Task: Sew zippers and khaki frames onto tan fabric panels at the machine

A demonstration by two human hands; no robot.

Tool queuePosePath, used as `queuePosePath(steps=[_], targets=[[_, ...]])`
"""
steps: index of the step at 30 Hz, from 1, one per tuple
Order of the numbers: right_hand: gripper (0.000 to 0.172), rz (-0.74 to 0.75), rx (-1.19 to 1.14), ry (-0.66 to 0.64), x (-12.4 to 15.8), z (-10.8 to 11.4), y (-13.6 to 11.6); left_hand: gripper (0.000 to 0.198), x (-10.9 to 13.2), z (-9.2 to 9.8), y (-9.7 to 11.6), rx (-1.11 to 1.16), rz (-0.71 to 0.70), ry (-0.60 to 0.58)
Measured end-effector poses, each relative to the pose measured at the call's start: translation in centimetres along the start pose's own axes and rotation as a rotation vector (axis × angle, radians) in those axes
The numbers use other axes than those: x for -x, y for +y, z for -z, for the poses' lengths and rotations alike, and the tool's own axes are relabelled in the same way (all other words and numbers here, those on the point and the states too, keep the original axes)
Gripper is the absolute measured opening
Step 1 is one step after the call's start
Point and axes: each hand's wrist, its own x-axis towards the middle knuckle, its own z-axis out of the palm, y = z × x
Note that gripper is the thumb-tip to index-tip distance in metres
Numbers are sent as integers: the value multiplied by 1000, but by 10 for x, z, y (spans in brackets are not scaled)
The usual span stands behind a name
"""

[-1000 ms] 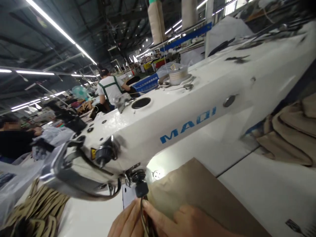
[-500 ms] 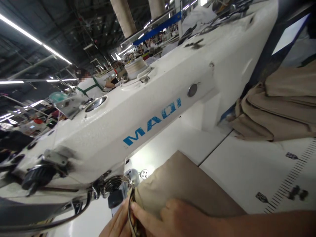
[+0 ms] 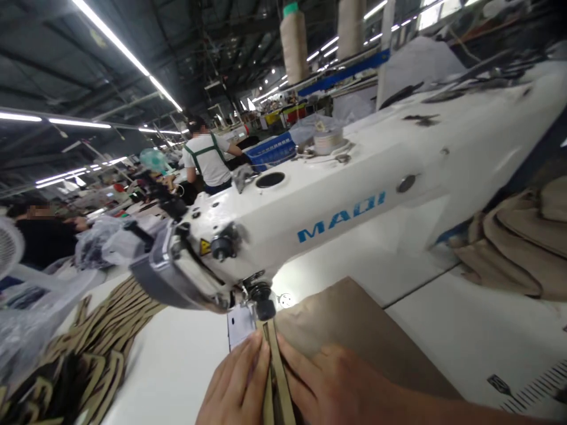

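A white MAQI sewing machine (image 3: 336, 195) stretches across the table. Its presser foot (image 3: 262, 307) sits over a narrow tan strip (image 3: 277, 378) that runs toward me. My left hand (image 3: 239, 383) lies flat on the strip's left side, fingers stretched toward the foot. My right hand (image 3: 336, 386) presses on the strip's right side and on a tan fabric piece (image 3: 354, 330) spread beside the needle. Both hands touch the fabric just in front of the foot.
Folded tan fabric (image 3: 518, 248) is stacked at the right. Cut tan and dark strips (image 3: 88, 354) lie at the left. Thread cones (image 3: 295, 38) stand behind the machine. A person in a white shirt (image 3: 206, 159) works further back, another person (image 3: 39, 236) at far left.
The view swung back and tilted. The tan strip now shows flat between my hands, and my fingers lie more stretched out than before.
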Motion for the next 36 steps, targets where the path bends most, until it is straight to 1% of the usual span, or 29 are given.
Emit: queuePosePath(steps=[1, 3, 5, 7, 10, 12, 15, 18, 23, 31, 36], targets=[[37, 18, -3, -24, 1, 1, 1, 38, -2, 2, 1, -11, -23, 29], [38, 41, -26, -70, 1, 4, 3, 37, -6, 4, 4, -38, -21, 102], [41, 36, -74, -121, 0, 8, 7, 36, -11, 4, 6, -26, 34, 88], [49, 17, -152, -188, -4, 12, 12, 34, -16, 1, 9, 21, 101, 51], [63, -11, -282, -258, -11, 16, 19, 31, -21, -7, 12, 75, 184, 85], [67, -15, -339, -274, -14, 17, 23, 28, -24, -11, 14, 98, 221, 108], [65, 7, -316, -245, -14, 16, 25, 25, -25, -12, 16, 132, 258, 138], [61, 36, -241, -192, -11, 11, 26, 27, -26, -9, 17, 167, 270, 130], [61, 34, -248, -105, -4, 2, 29, 26, -26, -10, 16, 180, 269, 151], [62, 38, -252, -120, -1, -1, 31, 26, -27, -17, 17, 179, 284, 144], [60, 40, -253, -123, 3, -2, 31, 22, -26, -20, 19, 201, 297, 141]])
